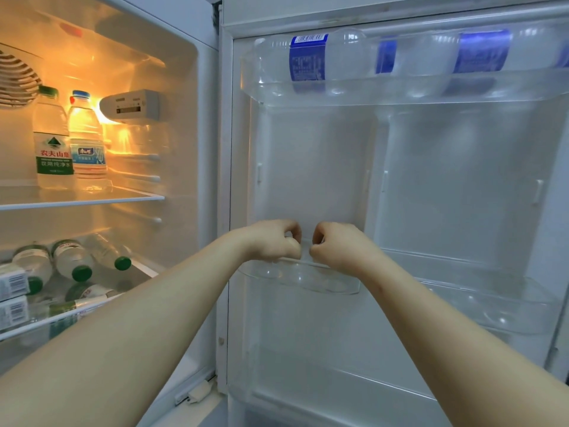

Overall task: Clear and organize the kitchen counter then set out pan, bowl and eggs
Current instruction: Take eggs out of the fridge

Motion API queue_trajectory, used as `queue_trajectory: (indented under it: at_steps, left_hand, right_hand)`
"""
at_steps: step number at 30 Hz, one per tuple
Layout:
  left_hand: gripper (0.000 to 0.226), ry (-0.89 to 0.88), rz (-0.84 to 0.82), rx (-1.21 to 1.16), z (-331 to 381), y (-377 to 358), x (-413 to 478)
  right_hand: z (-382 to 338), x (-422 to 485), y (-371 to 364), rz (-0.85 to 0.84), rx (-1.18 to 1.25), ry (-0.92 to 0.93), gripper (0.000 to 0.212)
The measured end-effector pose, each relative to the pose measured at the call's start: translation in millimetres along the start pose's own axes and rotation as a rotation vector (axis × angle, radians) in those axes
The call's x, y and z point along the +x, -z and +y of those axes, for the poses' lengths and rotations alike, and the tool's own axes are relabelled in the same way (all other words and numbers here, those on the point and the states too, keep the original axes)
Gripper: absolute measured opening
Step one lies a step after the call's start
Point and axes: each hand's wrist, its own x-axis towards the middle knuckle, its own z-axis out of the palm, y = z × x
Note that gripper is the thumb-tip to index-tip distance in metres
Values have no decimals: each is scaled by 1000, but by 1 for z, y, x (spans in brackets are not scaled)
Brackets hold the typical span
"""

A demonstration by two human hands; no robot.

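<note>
Clear plastic door bin (308, 280), small, with round hollows moulded in its floor, is mounted mid-height on the inner face of the open fridge door (446, 180). Both forearms are extended forward and slightly upward, converging on this bin.

Left hand (274, 241): back of the hand up, wrist nearly straight, fingers curled tightly down over the bin's front rim, thumb tucked toward the fingers.

Right hand (337, 248): mirrored pose, knuckles turned toward the left hand, fingers curled with the tips at the same rim. The two fists are set just beside each other, nearly touching.

Whether an egg is enclosed in either fist cannot be told; the palms are hidden.

A second, wider bin (492, 306) is seen to the right on the door, slightly lower. On the upper door shelf (400, 90), blue-labelled water bottles (308, 57) are laid on their sides.

Inside the lit compartment at left, a green-labelled water bottle (52, 143) and a blue-capped bottle (87, 146) are stood upright, touching, on a glass shelf (92, 198). On the level below, green-capped bottles (72, 260) are laid flat beside white cartons (12, 282).
</note>
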Motion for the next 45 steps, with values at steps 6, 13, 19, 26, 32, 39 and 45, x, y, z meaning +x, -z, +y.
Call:
queue_trajectory:
  at_steps: [6, 13, 19, 26, 32, 39, 45]
  left_hand:
    - [27, 30, 330, -128, -3, -5, -2]
    - [29, -29, 383, -113, -5, -6, 1]
    - [20, 1, 388, -55, -4, -6, 1]
    - [24, 12, 408, -111, -4, -7, 0]
    - [28, 13, 422, -88, -3, -7, -1]
    - [20, 25, 431, -51, -3, -8, -2]
    - [12, 24, 419, -52, -3, -8, -3]
  right_hand:
    - [-1, 3, 2, -52, -85, 26, 26]
    - [-4, 8, 2, -116, -182, 64, 27]
    - [-3, 12, 1, -133, -148, 66, 29]
    - [-2, 12, 2, -159, -126, 39, 36]
    - [-2, 11, 4, -190, -47, -12, 29]
    - [-1, 7, 2, -128, 109, -15, 18]
    - [0, 6, 2, -21, 236, -14, 9]
